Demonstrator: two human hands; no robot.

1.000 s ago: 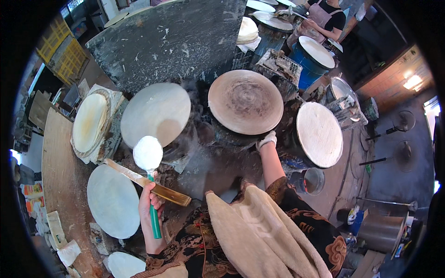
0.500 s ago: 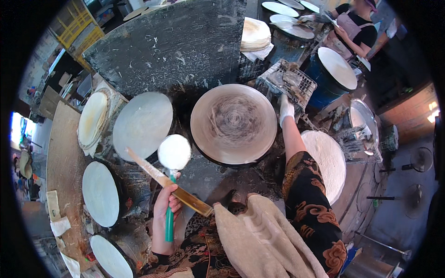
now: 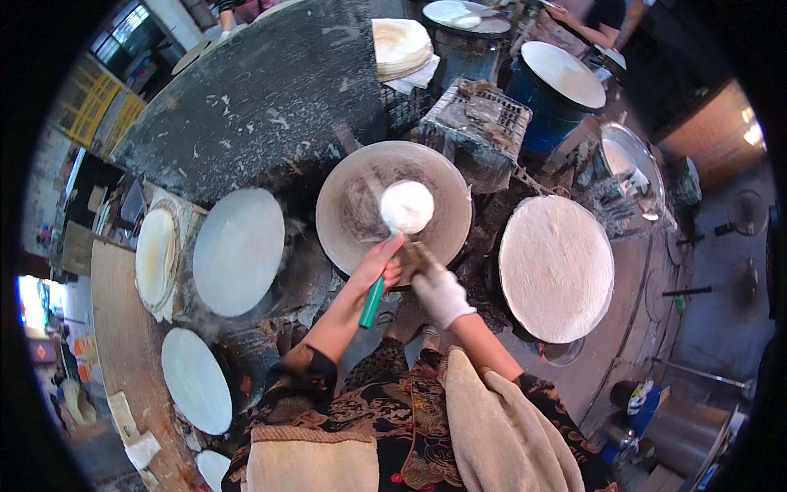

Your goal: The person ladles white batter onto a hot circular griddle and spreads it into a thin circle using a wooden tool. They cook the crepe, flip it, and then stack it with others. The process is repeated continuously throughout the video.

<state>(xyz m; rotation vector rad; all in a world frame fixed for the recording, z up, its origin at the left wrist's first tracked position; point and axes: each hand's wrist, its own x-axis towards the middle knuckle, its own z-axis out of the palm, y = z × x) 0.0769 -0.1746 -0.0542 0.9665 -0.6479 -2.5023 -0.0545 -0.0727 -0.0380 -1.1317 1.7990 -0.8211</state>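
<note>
The left hand [image 3: 382, 261] has its fingers wrapped round the green handle of a ladle [image 3: 371, 299], and the ladle's bowl is over the middle of the griddle [image 3: 336, 225], loaded with white batter [image 3: 407, 205]. Can't tell if the bowl is touching the griddle or just above it. The right hand [image 3: 444, 297], in a pale glove, is at the griddle's near edge, up against a wooden stick [image 3: 412, 261] (super blurry, so I can't tell if it's properly gripping the stick or only touching it).

Left of the griddle there's a second round plate [image 3: 238, 252] with a smooth pale coating, and further out that way a stack of flatbreads [image 3: 156, 254]. Nearer the person, on the griddle's left, sits another pale round plate [image 3: 197, 381]. Right of the griddle is a big round white sheet [image 3: 557, 268]. A dark board [image 3: 254, 107] stands beyond the griddle to the left, while a grubby crate [image 3: 484, 119] and a blue drum [image 3: 533, 115] are beyond it to the right.
</note>
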